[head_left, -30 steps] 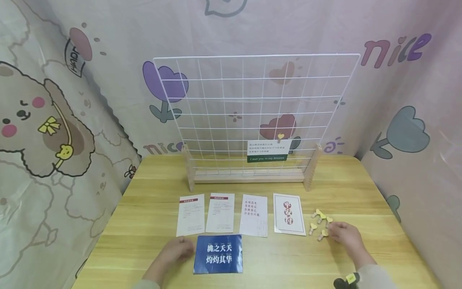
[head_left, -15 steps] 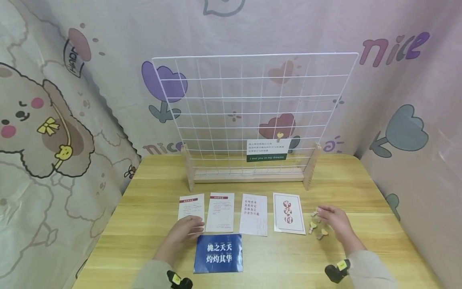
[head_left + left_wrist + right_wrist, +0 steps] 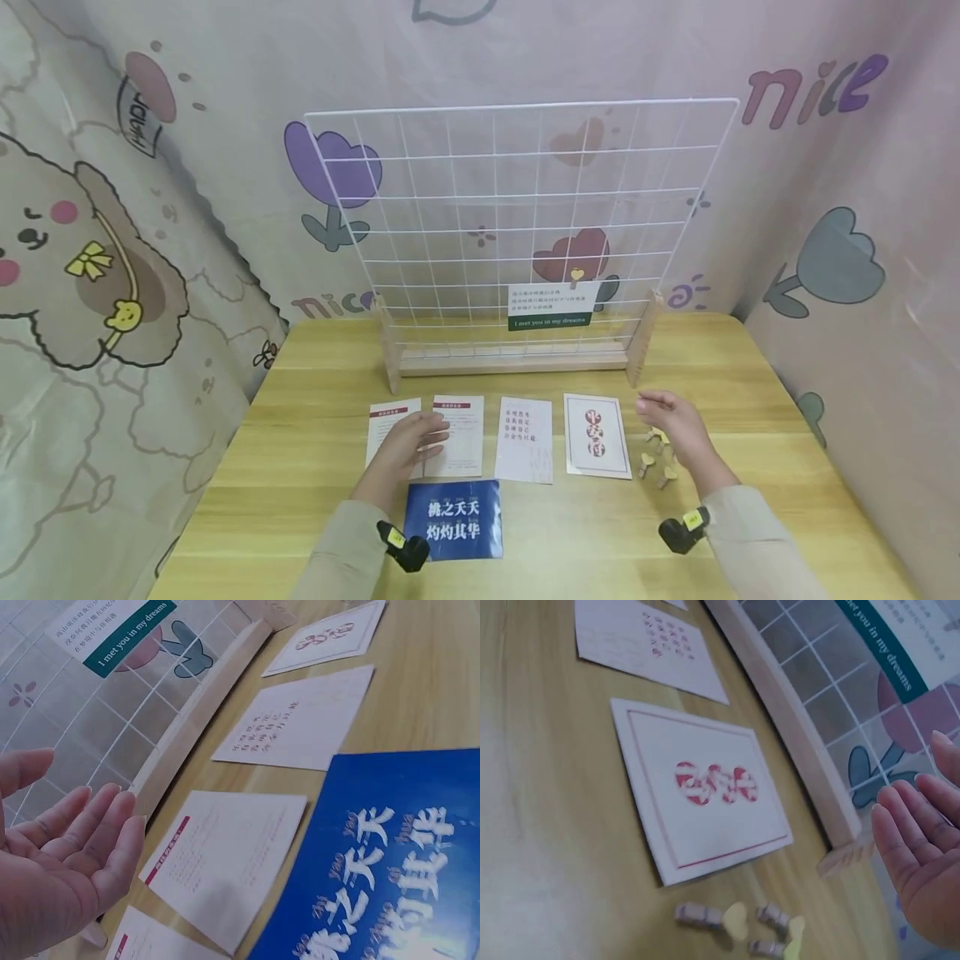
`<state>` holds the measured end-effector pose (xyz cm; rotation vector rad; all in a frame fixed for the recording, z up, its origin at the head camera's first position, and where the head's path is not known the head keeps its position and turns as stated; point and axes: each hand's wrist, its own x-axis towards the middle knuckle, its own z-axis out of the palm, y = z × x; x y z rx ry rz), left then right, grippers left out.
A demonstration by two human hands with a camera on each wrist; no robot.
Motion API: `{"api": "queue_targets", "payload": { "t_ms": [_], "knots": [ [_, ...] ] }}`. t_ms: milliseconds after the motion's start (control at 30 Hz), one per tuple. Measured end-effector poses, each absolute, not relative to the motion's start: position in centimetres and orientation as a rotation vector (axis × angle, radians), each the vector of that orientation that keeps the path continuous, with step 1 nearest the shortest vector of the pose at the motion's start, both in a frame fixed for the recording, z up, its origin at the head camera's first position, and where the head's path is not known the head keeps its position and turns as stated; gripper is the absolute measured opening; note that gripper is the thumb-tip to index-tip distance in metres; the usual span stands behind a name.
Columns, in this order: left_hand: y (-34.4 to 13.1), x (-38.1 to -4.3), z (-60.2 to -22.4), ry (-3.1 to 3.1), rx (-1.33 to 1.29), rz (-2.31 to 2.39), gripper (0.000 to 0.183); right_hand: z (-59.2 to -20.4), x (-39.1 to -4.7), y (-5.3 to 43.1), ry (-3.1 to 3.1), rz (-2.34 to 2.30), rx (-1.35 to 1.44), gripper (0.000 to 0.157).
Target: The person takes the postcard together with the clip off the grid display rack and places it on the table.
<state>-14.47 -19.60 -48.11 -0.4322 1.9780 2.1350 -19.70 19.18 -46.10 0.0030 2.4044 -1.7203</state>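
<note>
My left hand [image 3: 408, 442] hovers over two white cards with red headers, the left one [image 3: 384, 421] and the right one [image 3: 461, 442]; its fingers are loosely bent and hold nothing. With relaxed fingers and nothing in its palm, my right hand [image 3: 684, 429] is above several small wooden clips with yellow hearts [image 3: 647, 463]. Left of those clips lies a red-bordered white card [image 3: 597, 437], then a white card with red writing [image 3: 523, 442]. A blue card with white characters [image 3: 453, 525] lies nearest me. Both palms show bare in the wrist views.
A white wire grid [image 3: 495, 200] stands on a wooden base [image 3: 513, 364] at the back of the table. Clipped low on it by a heart clip [image 3: 576, 277] hangs a white and green card [image 3: 551, 307]. Printed curtains [image 3: 817, 167] surround the table.
Both hands have moved forward, away from me. The left went from beside the blue card to over the header cards; the right passed over the clips. The head view has shifted slightly.
</note>
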Motion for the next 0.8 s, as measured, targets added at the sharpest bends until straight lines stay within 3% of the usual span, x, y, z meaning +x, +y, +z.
{"api": "queue_targets", "payload": {
  "t_ms": [800],
  "knots": [
    [-16.6, -20.4, -45.0, 1.885, -0.353, 2.236, 0.036, -40.9, -25.7, 14.1, 2.396, -1.874, -0.149, 0.041]
  ]
}}
